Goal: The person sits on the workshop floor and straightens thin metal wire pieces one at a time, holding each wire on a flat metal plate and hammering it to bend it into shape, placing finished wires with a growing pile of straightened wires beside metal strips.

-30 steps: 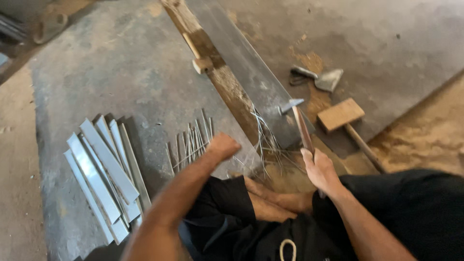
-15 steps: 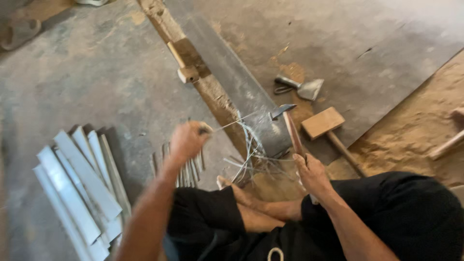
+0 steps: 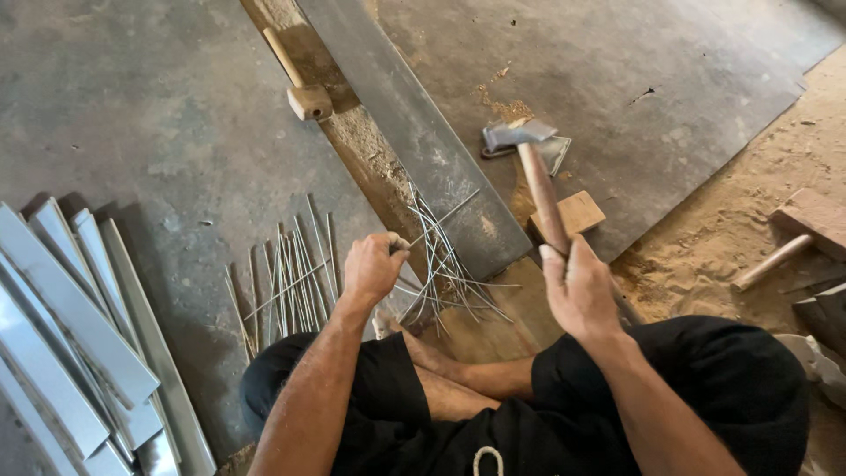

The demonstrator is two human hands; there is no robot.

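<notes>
Two hands work over a long steel bar [image 3: 423,150]. Left hand [image 3: 372,266] pinches one bent wire [image 3: 441,216] lying across the bar's near end, above a tangle of wires [image 3: 449,282]. Right hand [image 3: 577,291] grips a raised hammer [image 3: 533,167] by its wooden handle, just right of the bar; bare floor lies beyond.

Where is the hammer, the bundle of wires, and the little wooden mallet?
hammer [image 3: 520,135]: head view, on its metal head.
bundle of wires [image 3: 438,251]: head view, middle of the strands.
wooden mallet [image 3: 308,101]: head view, on its block head.
</notes>
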